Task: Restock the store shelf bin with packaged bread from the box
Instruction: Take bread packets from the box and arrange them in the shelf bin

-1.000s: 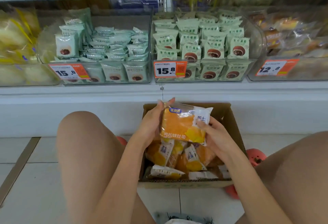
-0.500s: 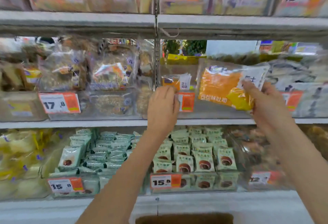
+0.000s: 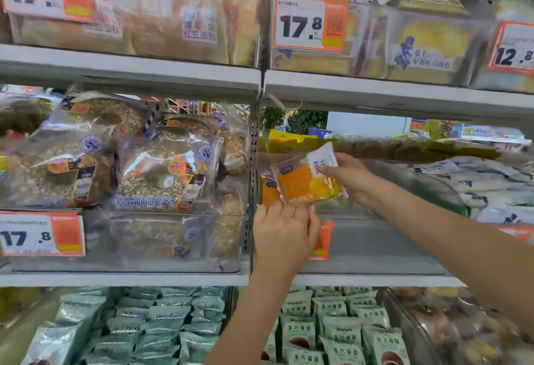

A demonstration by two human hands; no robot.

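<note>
Bread packet, orange with a white corner label, sits tilted above the front wall of the clear shelf bin on the middle shelf, held between both hands. Right hand grasps the packet at its upper right corner, thumb on the white label and fingers curled behind the wrapper. Left hand reaches up from below the bin's front edge; its fingertips pinch the packet's lower edge, knuckles toward the camera. A second orange packet lies just behind and left of the held one, inside the bin against its left wall; whether the two wrappers touch cannot be told. An orange price tag on the bin's front wall shows partly, just right of the left hand. Left of the bin, past the perforated metal upright, stand large seeded loaves in clear bags, with a price tag reading 17.8 below them. Right of the bin lies a heap of pale grey packets. Above the bin, the upper shelf carries yellow bread bags and a 17.8 tag. Below the bin, the lower shelf holds rows of pale green snack packets.
</note>
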